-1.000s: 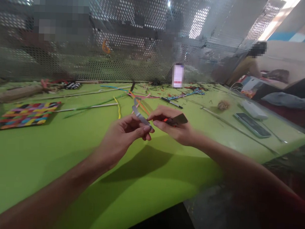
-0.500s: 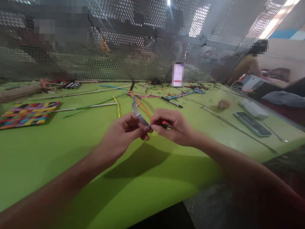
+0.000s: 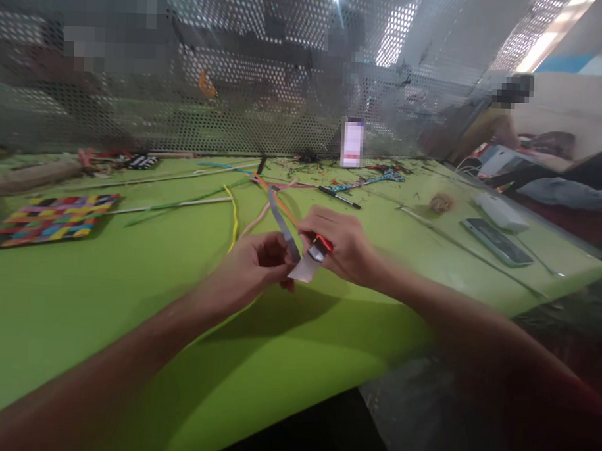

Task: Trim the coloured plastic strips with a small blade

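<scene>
My left hand (image 3: 253, 266) is closed around the lower part of a curved grey strip (image 3: 279, 217), which rises from my fingers and leans away to the upper left. Close beside it, my right hand (image 3: 337, 243) is wrapped round a red-handled tool (image 3: 323, 243). Its flat, pale, blade-like end (image 3: 304, 268) points down and left, by the strip's lower end and my left fingertips. I cannot tell whether that end touches the strip. Behind my hands lie an orange strip (image 3: 284, 208), a pink strip (image 3: 258, 217) and a yellow strip (image 3: 235, 216).
A colourful woven mat (image 3: 59, 217) lies left on the green table (image 3: 46, 295). Further back are a black pen (image 3: 339, 197) and a patterned blue strip (image 3: 366, 182). To the right are a phone (image 3: 495, 241), a white box (image 3: 501, 213) and a long thin stick (image 3: 458, 244). A person sits far right.
My right fingers have come off the grey strip's end. The red-handled tool has turned in my right hand, so its pale flat end now shows. The grey strip stands straighter.
</scene>
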A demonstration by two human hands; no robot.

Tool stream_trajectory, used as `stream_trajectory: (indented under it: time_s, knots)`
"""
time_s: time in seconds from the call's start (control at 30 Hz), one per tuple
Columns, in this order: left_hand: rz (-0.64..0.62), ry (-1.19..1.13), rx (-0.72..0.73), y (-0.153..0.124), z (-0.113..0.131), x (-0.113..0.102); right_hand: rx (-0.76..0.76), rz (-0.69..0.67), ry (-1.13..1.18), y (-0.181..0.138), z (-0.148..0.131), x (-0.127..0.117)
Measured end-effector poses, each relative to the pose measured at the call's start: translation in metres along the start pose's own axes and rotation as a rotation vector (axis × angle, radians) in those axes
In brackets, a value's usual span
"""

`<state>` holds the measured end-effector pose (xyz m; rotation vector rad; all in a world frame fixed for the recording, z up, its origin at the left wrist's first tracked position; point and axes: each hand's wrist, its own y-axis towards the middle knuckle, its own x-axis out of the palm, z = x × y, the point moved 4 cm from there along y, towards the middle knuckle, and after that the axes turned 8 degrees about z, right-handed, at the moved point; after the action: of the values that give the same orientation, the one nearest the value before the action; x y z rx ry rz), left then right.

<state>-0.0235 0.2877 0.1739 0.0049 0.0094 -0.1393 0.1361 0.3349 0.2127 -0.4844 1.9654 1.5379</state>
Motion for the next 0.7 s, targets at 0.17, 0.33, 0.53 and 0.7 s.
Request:
stream_trajectory:
  time_s: [0.17,0.33,0.53,0.7]
  knots:
    - [-0.088,-0.038,-0.036,-0.001,-0.006,0.008,0.154,0.017,-0.247,0.014,0.02,0.005]
    - [-0.134,0.011,-0.075,-0.001,-0.013,0.008,0.345,-0.175,-0.589,0.045,0.056,0.02]
    - [-0.321,-0.087,-0.123,-0.009,-0.006,0.021,0.405,-0.284,-0.802,0.084,0.109,0.025]
    - [-0.446,-0.158,-0.14,-0.012,-0.007,0.027,0.455,-0.306,-0.953,0.104,0.155,0.004]
